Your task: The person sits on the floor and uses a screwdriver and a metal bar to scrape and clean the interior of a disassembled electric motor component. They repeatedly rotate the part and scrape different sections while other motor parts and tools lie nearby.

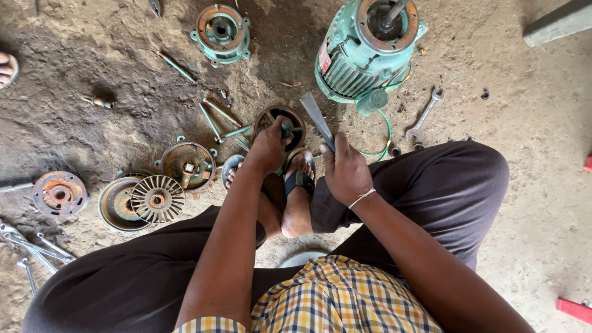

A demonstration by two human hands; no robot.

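Left hand [269, 147] is being kept closed over the rim of a round spoked end cover [280, 126], fingers wrapped on its near edge; the cover is being held on the dirt floor [92, 74] just ahead of the sandalled feet [300, 179]. Right hand [345, 172] is being kept clenched around a flat metal blade tool [316, 117], its blade being angled up and away, tip just beside the cover's right edge; whether contact is being made cannot be told.

Green electric motor body [361, 52] is being stood on end just beyond the tool, shaft up, with a green wire [385, 132] trailing from it. A spanner [424, 116] is lying to the motor's right. A second green end cover [222, 32] is lying further out. Long bolts [216, 120] are lying left of the held cover. A rusty cover [188, 165], a fan impeller [157, 198] on a round cap, and a rusty flange [59, 193] are lying to the left, well apart from both hands.
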